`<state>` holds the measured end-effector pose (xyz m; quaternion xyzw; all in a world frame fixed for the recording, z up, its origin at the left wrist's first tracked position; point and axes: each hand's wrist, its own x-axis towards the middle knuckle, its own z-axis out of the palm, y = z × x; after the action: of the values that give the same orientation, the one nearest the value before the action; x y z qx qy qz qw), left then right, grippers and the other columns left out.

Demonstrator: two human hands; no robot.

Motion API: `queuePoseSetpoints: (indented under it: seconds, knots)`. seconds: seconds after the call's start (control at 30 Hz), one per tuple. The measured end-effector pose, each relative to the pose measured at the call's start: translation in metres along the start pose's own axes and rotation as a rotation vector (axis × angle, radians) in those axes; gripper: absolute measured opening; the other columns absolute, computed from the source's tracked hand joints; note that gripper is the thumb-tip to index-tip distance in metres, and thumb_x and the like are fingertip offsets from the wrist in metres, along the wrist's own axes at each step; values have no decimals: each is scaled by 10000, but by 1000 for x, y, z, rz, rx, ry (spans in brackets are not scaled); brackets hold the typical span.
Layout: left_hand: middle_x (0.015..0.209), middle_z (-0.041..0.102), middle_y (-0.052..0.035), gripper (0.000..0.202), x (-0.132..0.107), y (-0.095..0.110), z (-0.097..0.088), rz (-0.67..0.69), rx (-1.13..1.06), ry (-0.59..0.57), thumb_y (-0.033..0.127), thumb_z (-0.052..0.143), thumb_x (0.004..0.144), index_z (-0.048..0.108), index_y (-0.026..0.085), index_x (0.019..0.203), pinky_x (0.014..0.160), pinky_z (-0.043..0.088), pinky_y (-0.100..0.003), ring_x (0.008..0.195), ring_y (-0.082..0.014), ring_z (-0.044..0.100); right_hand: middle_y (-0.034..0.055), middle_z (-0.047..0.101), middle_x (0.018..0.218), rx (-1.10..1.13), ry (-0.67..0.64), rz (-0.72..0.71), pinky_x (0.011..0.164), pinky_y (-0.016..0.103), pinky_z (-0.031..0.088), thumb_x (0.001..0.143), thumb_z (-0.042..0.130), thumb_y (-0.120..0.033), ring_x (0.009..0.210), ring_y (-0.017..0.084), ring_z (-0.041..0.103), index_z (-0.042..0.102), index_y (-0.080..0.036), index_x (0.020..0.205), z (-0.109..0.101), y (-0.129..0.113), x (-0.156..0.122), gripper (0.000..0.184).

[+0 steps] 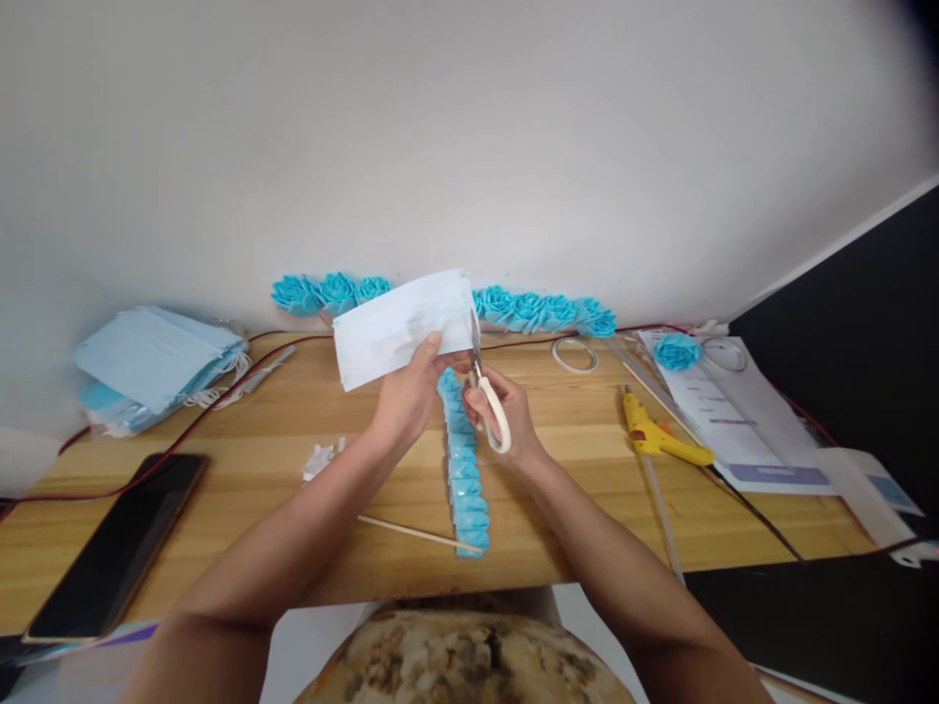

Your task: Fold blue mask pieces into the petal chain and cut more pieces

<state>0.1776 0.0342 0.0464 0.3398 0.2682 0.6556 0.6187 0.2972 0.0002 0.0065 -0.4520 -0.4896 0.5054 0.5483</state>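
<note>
My left hand [415,386] grips a pale blue face mask [403,328] by its lower edge, thumb on the near side. Scissors [497,416] with white handles are in my right hand [510,406], their blades pointing up along the mask's right edge. Whether the blades are cutting into the mask or only lying against it, I cannot tell. Below my hands, a row of overlapping blue folded pieces [466,479] runs down the wooden table [558,469]. A thin wooden stick [411,530] lies across the row's near end.
Blue flowers [528,311] line the wall; another flower [677,352] sits on printed paper [740,420]. Stacked masks [157,352] and a phone [121,548] are at left. A yellow glue gun [660,440], a tape roll [574,356] and white scraps [321,460] lie about. A red-black cable [191,430] crosses the left side.
</note>
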Motion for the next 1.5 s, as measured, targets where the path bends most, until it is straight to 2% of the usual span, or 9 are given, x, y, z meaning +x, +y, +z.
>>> queuePoseSetpoints:
  seconds: [0.13,0.37,0.57,0.7,0.9,1.17,1.3,1.4,1.5]
  knots:
    - [1012,742,-74,343,1,-2,-2,-4,6,-14,308,733,808,654,198,1122,1019,533,-475,1163,-302,656,-65,470,531,5,16,3,432,247,287,706,777,-488,442,84,391,603,-209,804,0,2,0,344]
    - [1152,717,-89,389,1,-1,-4,5,6,-29,305,740,800,640,195,1159,1009,533,-455,1153,-282,647,-67,470,496,5,11,15,425,236,279,706,785,-468,426,76,392,551,-206,712,0,0,-1,352]
    - [1194,703,-86,449,4,0,-6,22,-1,12,303,789,763,640,206,1176,984,535,-423,1165,-276,633,-76,466,527,-7,-13,33,432,231,286,707,772,-515,435,73,385,628,-192,876,0,2,0,392]
    - [1124,713,-80,406,5,-1,-7,44,-11,13,283,787,762,647,196,1132,925,557,-390,1094,-253,652,-54,497,646,19,-110,-21,483,242,320,691,771,-605,528,88,409,620,-195,1002,-3,2,2,537]
    - [873,713,-43,307,3,-1,-7,39,11,-20,299,766,790,650,189,1053,892,566,-360,1070,-257,673,0,539,793,-44,-223,-111,569,276,352,749,669,-724,633,121,454,596,-208,1096,-6,1,3,626]
    - [1002,722,-71,342,6,1,-9,56,40,12,321,780,759,640,192,1043,880,565,-387,1058,-265,675,-1,531,782,-100,-215,-113,573,273,342,787,654,-691,643,120,428,604,-197,1126,-6,0,2,602]
    - [972,717,-68,331,5,0,-7,49,50,13,321,783,746,643,192,1016,851,560,-372,1039,-258,670,4,541,796,-99,-196,-111,572,273,351,780,650,-708,655,125,444,611,-194,1113,-6,0,2,614]
    - [957,709,-59,268,5,-1,-9,46,78,0,328,779,748,648,188,936,807,551,-341,943,-220,669,7,543,802,-97,-181,-119,579,275,360,774,656,-712,656,124,449,616,-196,1089,-6,2,3,606]
    - [837,680,-36,205,6,-3,-14,27,145,4,327,769,755,638,181,813,759,527,-298,830,-178,647,7,542,799,-95,-181,-133,571,278,358,782,653,-706,641,122,446,614,-200,1091,-7,4,5,594]
